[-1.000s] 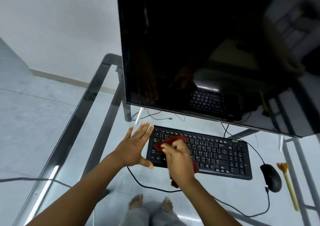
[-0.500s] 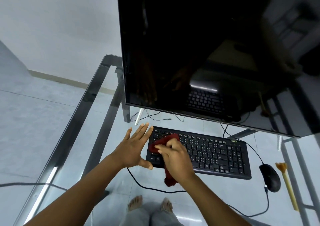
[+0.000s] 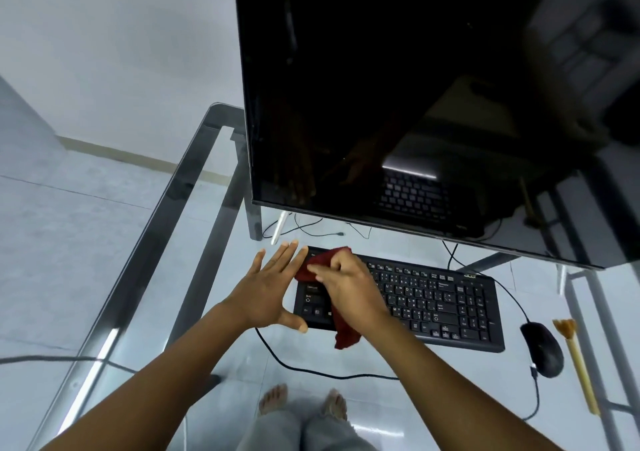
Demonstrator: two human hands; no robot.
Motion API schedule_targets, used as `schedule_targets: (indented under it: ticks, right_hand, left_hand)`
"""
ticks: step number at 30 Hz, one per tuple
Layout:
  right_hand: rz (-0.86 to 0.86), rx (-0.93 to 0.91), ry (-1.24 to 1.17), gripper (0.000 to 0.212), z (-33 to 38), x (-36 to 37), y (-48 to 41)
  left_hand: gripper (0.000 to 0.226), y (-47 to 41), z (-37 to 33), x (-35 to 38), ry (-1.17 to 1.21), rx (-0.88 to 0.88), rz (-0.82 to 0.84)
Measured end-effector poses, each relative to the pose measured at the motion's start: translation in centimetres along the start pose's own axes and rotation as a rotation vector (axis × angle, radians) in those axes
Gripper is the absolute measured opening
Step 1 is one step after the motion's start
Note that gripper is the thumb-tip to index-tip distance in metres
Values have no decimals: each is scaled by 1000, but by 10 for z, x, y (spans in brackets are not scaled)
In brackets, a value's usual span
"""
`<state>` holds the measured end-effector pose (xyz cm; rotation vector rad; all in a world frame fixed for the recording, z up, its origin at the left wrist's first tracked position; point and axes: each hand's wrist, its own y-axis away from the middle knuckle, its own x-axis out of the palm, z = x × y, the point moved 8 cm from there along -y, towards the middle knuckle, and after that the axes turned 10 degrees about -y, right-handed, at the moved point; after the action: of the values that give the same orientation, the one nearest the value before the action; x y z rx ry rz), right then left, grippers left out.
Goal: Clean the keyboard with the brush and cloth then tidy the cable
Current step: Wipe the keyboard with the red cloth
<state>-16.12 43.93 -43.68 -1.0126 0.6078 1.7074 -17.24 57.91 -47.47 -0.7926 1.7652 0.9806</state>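
A black keyboard (image 3: 426, 301) lies on the glass desk (image 3: 194, 160) below the monitor. My right hand (image 3: 346, 288) grips a dark red cloth (image 3: 322, 260) and presses it on the keyboard's upper left keys; a tail of cloth hangs off the front edge. My left hand (image 3: 270, 291) is flat with straight fingers against the keyboard's left end. The keyboard's black cable (image 3: 311, 369) runs along the desk in front. A yellow-handled brush (image 3: 576, 364) lies at the far right.
A large dark monitor (image 3: 415, 87) looms over the keyboard. A black mouse (image 3: 542, 348) with its cord sits between keyboard and brush. Thin cables lie behind the keyboard. My bare feet show through the glass below.
My right hand has slid the cloth leftward and up across the keys to the keyboard's top left corner. My left hand has stayed at the keyboard's left end.
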Motion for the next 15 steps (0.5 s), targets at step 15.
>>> schedule_targets:
  ticks: [15]
  right_hand:
    - [93, 39, -62, 29, 17, 9, -2]
  left_hand:
    - [140, 0, 2, 2, 26, -14, -7]
